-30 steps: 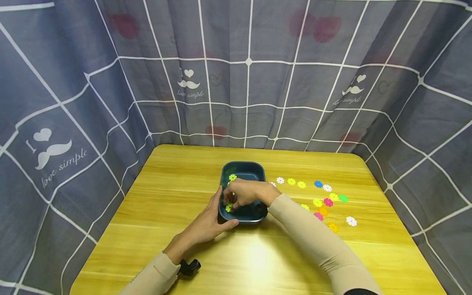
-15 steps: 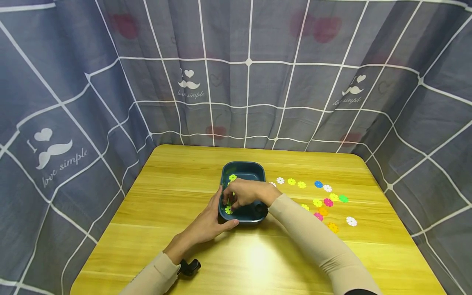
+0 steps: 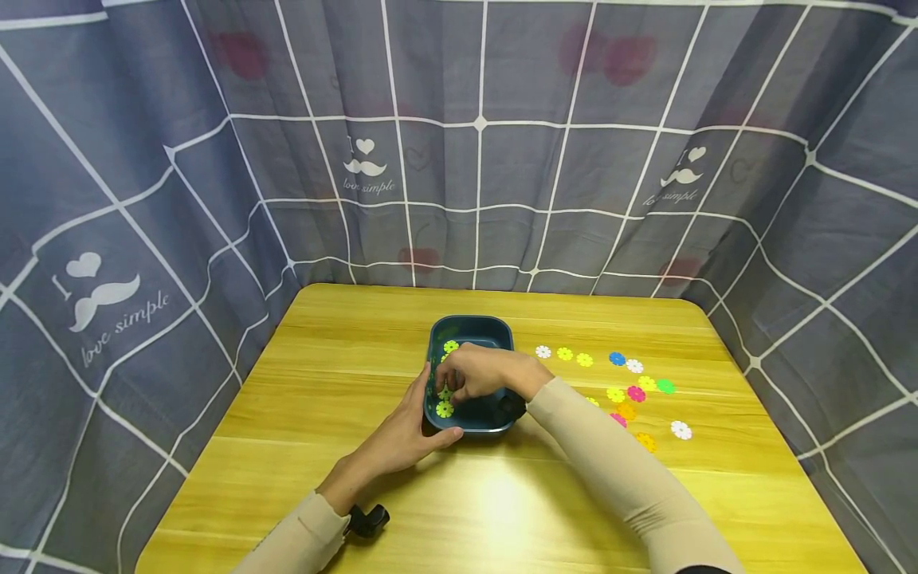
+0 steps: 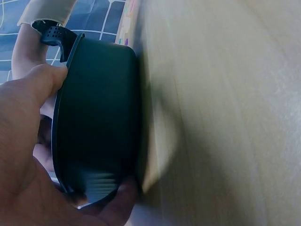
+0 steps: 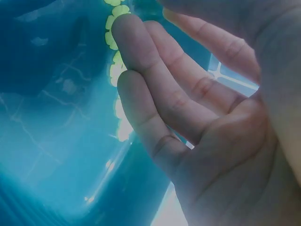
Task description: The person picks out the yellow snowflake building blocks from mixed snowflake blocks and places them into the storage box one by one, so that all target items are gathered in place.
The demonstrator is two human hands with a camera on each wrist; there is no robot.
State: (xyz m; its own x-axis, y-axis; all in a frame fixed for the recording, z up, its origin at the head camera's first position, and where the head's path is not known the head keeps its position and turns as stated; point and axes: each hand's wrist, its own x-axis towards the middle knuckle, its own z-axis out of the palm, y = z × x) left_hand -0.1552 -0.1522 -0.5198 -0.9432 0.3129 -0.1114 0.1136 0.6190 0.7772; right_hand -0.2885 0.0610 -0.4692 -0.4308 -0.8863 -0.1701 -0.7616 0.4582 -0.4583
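A dark teal rectangular tray stands on the wooden table. My left hand grips its near left corner, thumb on the near rim and fingers along the left side; in the left wrist view the thumb presses the rim. Yellow-green flower-shaped discs form a row inside the tray along its left wall. Reaching over the right side, my right hand has its fingers loosely bent down beside that row. In the right wrist view the fingertips lie beside the discs, with nothing visible held; the thumb tip is hidden.
Right of the tray, loose flower-shaped discs lie scattered on the table: white, blue, pink, green, orange and yellow. A grey checked curtain hangs around the table's back and sides.
My right hand has shifted slightly within the tray, and more of the discs near its fingertips show. The left hand keeps its grip on the tray. The head view has turned slightly.
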